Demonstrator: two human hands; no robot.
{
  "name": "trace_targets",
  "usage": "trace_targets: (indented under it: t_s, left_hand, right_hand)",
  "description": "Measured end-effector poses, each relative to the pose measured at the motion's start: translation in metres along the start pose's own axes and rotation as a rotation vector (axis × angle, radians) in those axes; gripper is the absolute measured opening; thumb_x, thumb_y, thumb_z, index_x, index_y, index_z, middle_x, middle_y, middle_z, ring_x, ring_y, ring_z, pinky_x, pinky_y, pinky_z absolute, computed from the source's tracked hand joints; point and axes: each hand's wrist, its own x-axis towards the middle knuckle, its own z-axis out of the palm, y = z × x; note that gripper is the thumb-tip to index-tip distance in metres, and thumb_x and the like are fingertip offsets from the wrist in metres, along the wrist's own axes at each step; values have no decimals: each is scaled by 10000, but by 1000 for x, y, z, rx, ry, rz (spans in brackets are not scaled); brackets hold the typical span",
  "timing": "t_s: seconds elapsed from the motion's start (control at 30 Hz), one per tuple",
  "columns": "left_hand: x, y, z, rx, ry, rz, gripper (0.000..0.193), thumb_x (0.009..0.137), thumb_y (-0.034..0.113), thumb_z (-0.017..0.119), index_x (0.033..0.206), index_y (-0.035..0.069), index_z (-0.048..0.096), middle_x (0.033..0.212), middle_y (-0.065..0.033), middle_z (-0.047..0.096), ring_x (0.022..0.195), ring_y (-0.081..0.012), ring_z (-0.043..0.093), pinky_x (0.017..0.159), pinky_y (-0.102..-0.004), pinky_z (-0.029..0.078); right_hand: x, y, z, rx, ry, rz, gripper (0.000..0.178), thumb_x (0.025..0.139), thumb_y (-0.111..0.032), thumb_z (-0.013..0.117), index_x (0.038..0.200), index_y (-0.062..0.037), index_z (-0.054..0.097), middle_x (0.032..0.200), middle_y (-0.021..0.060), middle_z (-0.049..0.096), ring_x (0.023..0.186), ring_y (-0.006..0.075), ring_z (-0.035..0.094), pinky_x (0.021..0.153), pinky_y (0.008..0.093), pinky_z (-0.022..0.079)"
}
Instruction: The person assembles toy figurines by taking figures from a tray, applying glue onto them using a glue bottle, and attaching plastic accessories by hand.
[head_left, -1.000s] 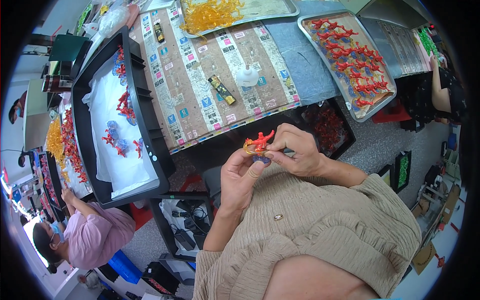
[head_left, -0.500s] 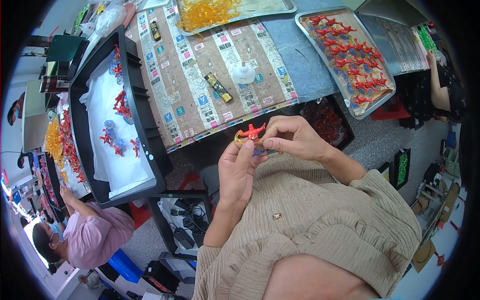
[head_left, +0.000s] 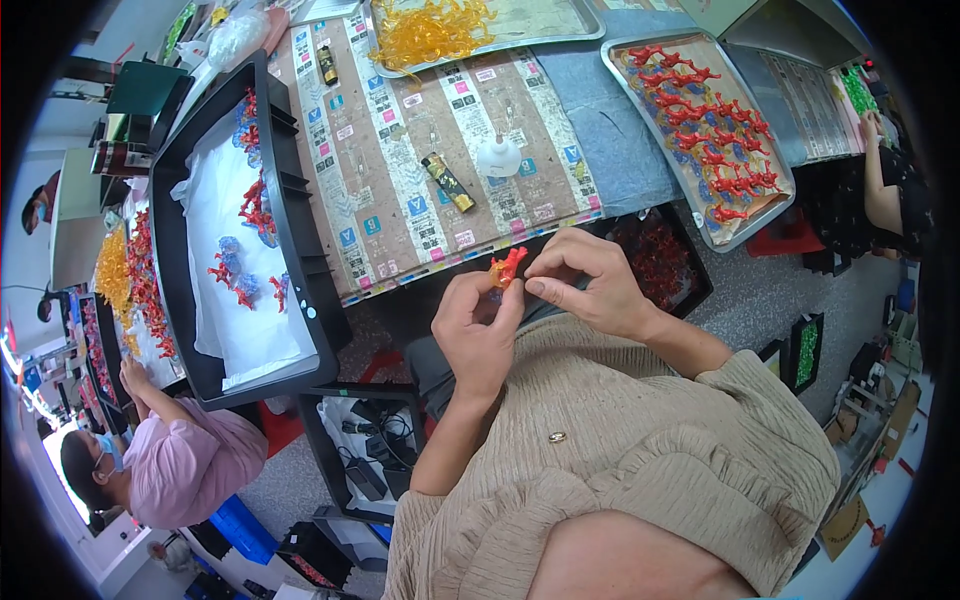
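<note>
Over at the far left, a co-worker (head_left: 195, 460) in pink sits beyond the black tray (head_left: 322, 345), whose long wall runs right up against the table's side. Inside, red-and-blue figures (head_left: 238, 275) lie on white paper, most along the wall nearest the table. Moving right, the printed table cover (head_left: 400, 215) gives a broad strip of room before its near edge, with a black-and-gold tube (head_left: 448, 183) and a small white bottle (head_left: 498, 157) farther in.

And here, on the person's side of that edge, comes the left hand (head_left: 475, 335), thumb and fingers clamped on a red figure (head_left: 507, 268), held tilted. Just beside it is the right hand (head_left: 600, 285), thumb and forefinger bent towards each other; whether they pinch anything, I cannot tell. Farther right, past the blue-grey cloth (head_left: 610, 135), a metal tray (head_left: 745, 232) carries rows of red figures, its near corner jutting past the table edge.

Now the change: half a second ago the figure stood with its arms spread, right fingertips against it; it has since turned, and the right hand sits slightly off. The trays keep their places.
</note>
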Motion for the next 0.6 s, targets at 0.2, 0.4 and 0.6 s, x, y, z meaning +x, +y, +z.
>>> trace_targets:
  t_s: [0.2,0.4,0.6]
  left_hand:
    - [17,-8,-2,604,3,565,348,659,33,750,980,-17,624,889,-129,601,814,-295,587,679,-357,493]
    - [35,-14,2,736,-57,672,272,720,53,704,968,-17,616,829,-112,563,735,-274,561,620,-360,474]
    - [36,-30,7,779,-57,699,260,724,51,678,963,-28,612,797,-103,532,724,-255,553,586,-340,466]
  right_hand:
    - [8,-4,16,-92,110,28,165,772,-111,764,843,-4,661,761,26,568,573,70,500,514,219,412]
    - [7,19,27,-3,229,105,109,792,-55,729,814,10,644,756,25,559,579,51,495,503,210,404]
    - [0,26,36,-151,327,-40,96,769,16,715,824,5,636,741,48,550,571,85,514,480,232,410]
